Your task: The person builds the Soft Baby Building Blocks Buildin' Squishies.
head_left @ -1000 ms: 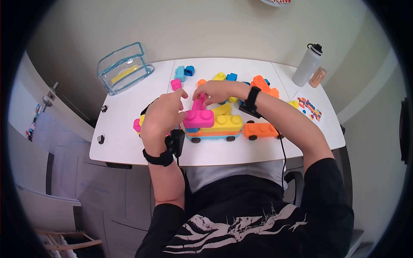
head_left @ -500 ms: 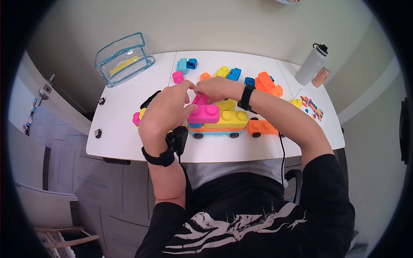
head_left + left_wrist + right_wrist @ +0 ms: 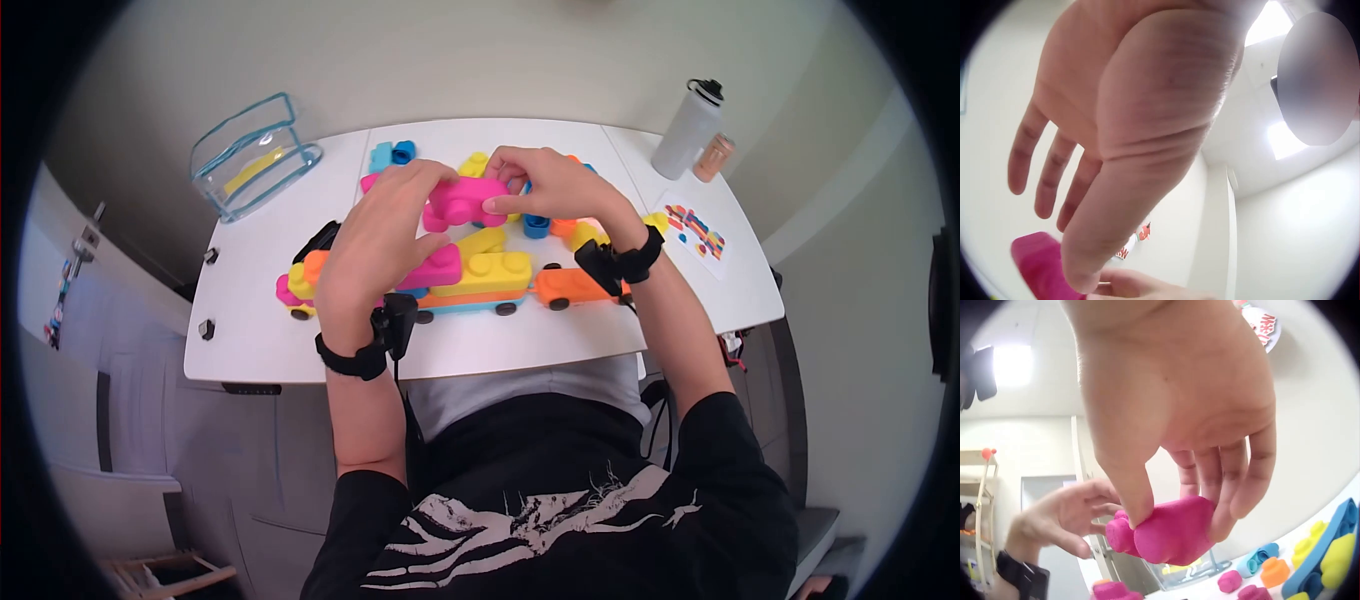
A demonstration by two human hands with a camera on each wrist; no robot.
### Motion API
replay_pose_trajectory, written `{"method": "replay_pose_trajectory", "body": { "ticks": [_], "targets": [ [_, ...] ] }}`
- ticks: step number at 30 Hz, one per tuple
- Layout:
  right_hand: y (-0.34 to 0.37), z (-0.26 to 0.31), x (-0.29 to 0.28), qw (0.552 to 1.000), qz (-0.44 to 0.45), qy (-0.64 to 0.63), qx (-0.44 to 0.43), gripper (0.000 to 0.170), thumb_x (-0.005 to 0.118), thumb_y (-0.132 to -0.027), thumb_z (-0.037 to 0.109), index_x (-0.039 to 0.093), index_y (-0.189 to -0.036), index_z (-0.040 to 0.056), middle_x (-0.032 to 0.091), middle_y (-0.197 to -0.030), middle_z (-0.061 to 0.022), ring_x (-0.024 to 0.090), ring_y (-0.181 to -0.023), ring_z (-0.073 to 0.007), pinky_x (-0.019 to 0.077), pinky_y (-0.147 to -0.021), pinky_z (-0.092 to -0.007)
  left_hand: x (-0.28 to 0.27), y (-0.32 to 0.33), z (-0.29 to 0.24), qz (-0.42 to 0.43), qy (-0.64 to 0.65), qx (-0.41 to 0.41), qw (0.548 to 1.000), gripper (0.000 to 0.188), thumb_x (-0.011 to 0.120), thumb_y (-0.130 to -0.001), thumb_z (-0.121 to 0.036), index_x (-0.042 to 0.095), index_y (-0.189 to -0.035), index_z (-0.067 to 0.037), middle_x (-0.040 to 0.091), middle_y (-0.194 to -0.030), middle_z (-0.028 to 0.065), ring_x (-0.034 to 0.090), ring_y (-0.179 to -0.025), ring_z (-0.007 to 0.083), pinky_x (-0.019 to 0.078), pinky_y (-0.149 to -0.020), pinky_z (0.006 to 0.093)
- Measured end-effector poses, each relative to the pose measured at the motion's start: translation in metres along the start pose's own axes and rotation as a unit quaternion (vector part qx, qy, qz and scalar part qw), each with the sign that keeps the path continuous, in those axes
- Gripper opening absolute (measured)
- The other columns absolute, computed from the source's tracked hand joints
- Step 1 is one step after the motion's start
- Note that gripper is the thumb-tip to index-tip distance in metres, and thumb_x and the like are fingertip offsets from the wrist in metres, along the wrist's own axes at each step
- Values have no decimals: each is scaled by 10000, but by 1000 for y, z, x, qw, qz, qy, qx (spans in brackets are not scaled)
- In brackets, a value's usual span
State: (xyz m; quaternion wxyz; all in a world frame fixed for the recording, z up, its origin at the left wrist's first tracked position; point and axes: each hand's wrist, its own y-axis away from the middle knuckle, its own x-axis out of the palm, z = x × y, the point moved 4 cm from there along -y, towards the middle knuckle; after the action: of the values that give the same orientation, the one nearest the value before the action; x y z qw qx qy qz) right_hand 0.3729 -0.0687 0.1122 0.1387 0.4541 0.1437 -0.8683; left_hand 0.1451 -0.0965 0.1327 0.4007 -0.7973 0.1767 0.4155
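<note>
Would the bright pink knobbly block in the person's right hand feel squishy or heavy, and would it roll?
The bright pink knobbly block is probably stiff: it shows no squashing where the right hand pinches it. It's likely light, since a pinch seems enough to hold it up. It might rock rather than roll, because round knobs stick out.

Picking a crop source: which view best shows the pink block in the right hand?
Right wrist: the pink block appears largest there, pinched by the right hand. Head shows it much smaller; left wrist shows only part, cut by the bottom edge.
</note>
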Motion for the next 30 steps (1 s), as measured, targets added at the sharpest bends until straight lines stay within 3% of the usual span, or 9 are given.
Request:
{"method": "replay_pose_trajectory", "body": {
  "ticks": [2,8,13,15,19,21,24,28,30],
  "targets": [
    [17,-5,-3,997,8,-79,-1,394,814,-928,364,651,-1092,45,728,-888,-37,697,-832,-114,551,-731,-293,5,-8,-10,11,6,14,1000,562,831,-754,-13,620,-1272,-70,670,-1257,100,650,-1107,342,529,-985,409],
    [50,-33,-6,961,57,-259,84,376,780,-971,347,657,-1109,19,746,-932,-60,736,-827,-117,614,-728,-249,24,-21,-35,-31,29,68,997,439,835,-763,-9,675,-1167,-70,693,-1157,84,670,-1035,305,555,-864,411],
    [69,-49,4,944,72,-308,90,373,746,-1000,339,641,-1165,21,751,-989,-72,749,-851,-137,628,-772,-274,36,-24,-43,8,-3,86,996,424,833,-800,-71,673,-1192,-68,685,-1119,91,676,-1024,300,555,-857,403],
    [77,-48,6,935,27,-345,84,453,751,-988,398,633,-1201,17,741,-1056,-109,739,-908,-144,627,-818,-290,37,-23,-40,30,5,64,997,422,836,-803,-71,672,-1192,-75,693,-1130,92,689,-1014,296,568,-862,395],
    [87,-44,16,937,-30,-349,11,392,736,-1007,278,581,-1274,36,678,-1160,-81,697,-1025,-143,621,-859,-303,39,-21,-31,53,66,11,996,414,838,-835,-127,655,-1199,-55,684,-1093,112,709,-949,293,567,-822,386],
    [97,-26,11,957,-84,-275,-30,399,771,-970,218,590,-1277,39,645,-1186,-64,653,-1059,-148,620,-863,-317,39,-20,-28,63,68,-6,996,409,830,-849,-141,647,-1202,-44,690,-1088,124,715,-934,292,569,-810,390],
    [100,-23,20,963,-155,-204,-81,418,801,-916,213,621,-1256,49,690,-1181,-65,684,-933,-169,617,-817,-316,42,-19,-25,82,63,-30,994,408,818,-871,-174,637,-1205,-24,705,-1063,145,722,-908,294,571,-792,398],
    [105,-19,26,964,-186,-175,-72,412,801,-895,178,632,-1246,46,701,-1155,-66,678,-919,-170,612,-817,-317,41,-17,-28,111,51,-48,991,415,812,-882,-211,638,-1203,-13,727,-1006,163,726,-875,300,566,-777,408],
    [108,-22,29,962,-182,-195,-60,446,826,-892,160,633,-1267,17,682,-1186,-84,660,-999,-168,600,-826,-307,39,-18,-32,114,52,-46,991,420,814,-881,-219,640,-1204,-15,731,-996,161,728,-869,300,565,-765,405]
  ]
}}
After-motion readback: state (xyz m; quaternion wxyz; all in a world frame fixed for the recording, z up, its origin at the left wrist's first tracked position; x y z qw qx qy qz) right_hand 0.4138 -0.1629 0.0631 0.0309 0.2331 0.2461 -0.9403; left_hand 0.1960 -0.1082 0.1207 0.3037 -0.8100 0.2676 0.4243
